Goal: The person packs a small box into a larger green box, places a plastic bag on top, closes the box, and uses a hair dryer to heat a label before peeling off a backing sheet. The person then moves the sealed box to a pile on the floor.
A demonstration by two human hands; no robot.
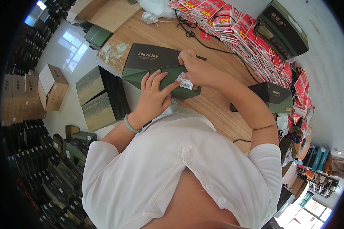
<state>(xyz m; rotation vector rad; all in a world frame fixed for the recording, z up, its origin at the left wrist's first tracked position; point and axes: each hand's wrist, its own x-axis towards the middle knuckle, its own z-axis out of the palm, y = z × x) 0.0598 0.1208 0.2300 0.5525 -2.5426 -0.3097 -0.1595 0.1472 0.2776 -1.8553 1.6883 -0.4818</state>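
A dark brown and green shoebox point(156, 61) lies on the wooden table in front of me. My left hand point(153, 93) rests on its green side with the fingers spread, and the index fingertip touches a white barcode label point(185, 83) there. Over the right end of the box, my right hand point(195, 68) is closed, its fingers curled and its thumb at the label's upper edge. Whether the curled fingers hold anything is hidden. A pale bangle point(130, 125) circles my left wrist.
Red printed packets point(233, 28) are heaped along the wall side of the table, by a black cable point(221, 49). Another shoebox point(271, 97) stands at right. Torn label scraps point(112, 52) lie at left. Cardboard cartons point(53, 87) and stacked shoeboxes point(46, 168) occupy the floor.
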